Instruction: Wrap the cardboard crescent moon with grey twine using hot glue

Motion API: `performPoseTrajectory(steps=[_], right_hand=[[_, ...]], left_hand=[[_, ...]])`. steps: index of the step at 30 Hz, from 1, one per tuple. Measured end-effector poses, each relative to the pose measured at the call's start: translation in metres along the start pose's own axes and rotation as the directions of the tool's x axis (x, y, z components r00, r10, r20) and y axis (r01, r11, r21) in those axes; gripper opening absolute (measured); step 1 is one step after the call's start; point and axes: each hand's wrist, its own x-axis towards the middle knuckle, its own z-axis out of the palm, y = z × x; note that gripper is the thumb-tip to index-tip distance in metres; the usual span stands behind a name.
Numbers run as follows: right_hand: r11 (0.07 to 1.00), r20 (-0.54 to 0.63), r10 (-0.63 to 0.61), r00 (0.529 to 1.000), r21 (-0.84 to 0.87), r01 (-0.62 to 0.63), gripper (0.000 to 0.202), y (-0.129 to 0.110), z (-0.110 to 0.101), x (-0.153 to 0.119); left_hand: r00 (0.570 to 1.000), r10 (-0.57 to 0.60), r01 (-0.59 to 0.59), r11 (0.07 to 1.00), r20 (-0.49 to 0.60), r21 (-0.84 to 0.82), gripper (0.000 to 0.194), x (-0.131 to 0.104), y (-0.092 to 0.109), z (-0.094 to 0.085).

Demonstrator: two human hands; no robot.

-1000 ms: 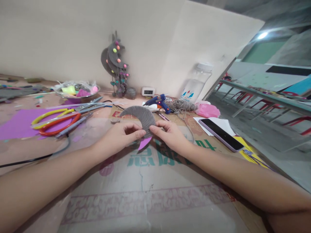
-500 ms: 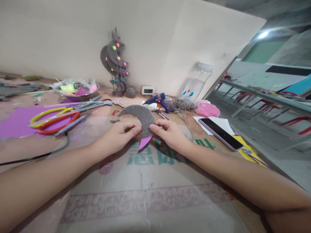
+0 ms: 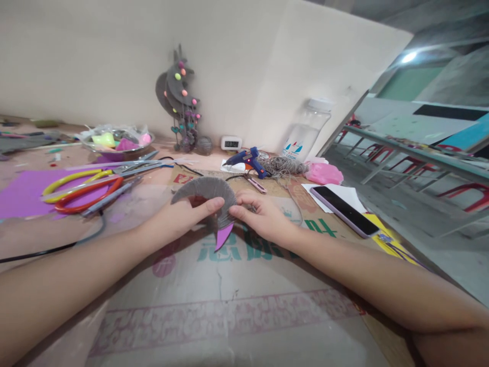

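Note:
A crescent wrapped in grey yarn (image 3: 206, 188) is held above the cardboard on the table, its lower tip (image 3: 224, 237) bare and purple. My left hand (image 3: 183, 216) grips the crescent from the left, thumb across its front and the other fingers behind it. On the right edge, just above the purple tip, my right hand (image 3: 262, 211) pinches the wrapped part between thumb and fingers. Behind the crescent lie a blue glue gun (image 3: 250, 161), a tangle of grey yarn (image 3: 284, 167) and a small pink cutter (image 3: 255, 184).
Scissors with yellow (image 3: 72, 183) and red handles (image 3: 89, 196) lie left on purple sheets (image 3: 23, 193). Behind are a bowl (image 3: 118, 152), a hanging moon decoration (image 3: 179, 92), a clock (image 3: 231, 143) and a bottle (image 3: 305, 130). A phone (image 3: 346, 211) lies right.
The crescent has tilted and dropped slightly toward the cardboard. My left hand has shifted further over it, its thumb now lying across the front. My right hand still pinches the right edge.

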Motion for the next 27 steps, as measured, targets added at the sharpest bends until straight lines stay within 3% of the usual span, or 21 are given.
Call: performPoseTrajectory(steps=[3, 6, 8, 12, 15, 19, 24, 27], right_hand=[[0.996, -0.034, -0.071, 0.997, -0.061, 0.068, 0.029, -0.002, -0.007, 0.003], [0.991, -0.201, -0.011, 0.979, -0.132, -0.016, 0.026, 0.006, -0.025, 0.011], [0.961, -0.279, -0.018, 0.96, -0.269, -0.06, 0.02, 0.02, -0.04, 0.016], [0.799, -0.212, -0.086, 0.973, -0.599, -0.06, 0.026, 0.055, -0.057, 0.022], [0.73, -0.141, -0.011, 0.99, -0.678, -0.088, 0.024, 0.07, -0.059, 0.022], [0.681, -0.108, 0.031, 0.994, -0.726, -0.1, 0.026, 0.074, -0.056, 0.021], [0.662, -0.11, 0.006, 0.994, -0.744, -0.086, 0.039, 0.077, -0.054, 0.02], [0.745, -0.189, 0.011, 0.982, -0.654, -0.134, 0.036, 0.075, -0.055, 0.022]], left_hand=[[0.998, -0.036, 0.031, 0.994, -0.049, -0.1, 0.028, -0.001, 0.001, 0.001], [0.991, -0.091, 0.081, 0.991, -0.094, -0.106, 0.027, 0.0, 0.003, 0.0], [0.988, -0.097, 0.089, 0.994, -0.12, -0.07, 0.025, 0.0, 0.005, -0.001], [0.99, -0.07, 0.069, 0.998, -0.121, -0.009, 0.024, -0.001, 0.008, -0.001], [0.99, -0.083, 0.083, 0.997, -0.118, -0.007, 0.027, -0.001, 0.007, -0.001], [0.992, -0.049, 0.049, 0.999, -0.118, 0.002, 0.029, 0.0, 0.003, -0.002], [0.992, -0.02, 0.023, 1.0, -0.128, 0.021, 0.027, -0.001, 0.005, -0.003], [0.989, -0.006, 0.011, 0.999, -0.146, 0.034, 0.026, -0.001, 0.008, -0.003]])
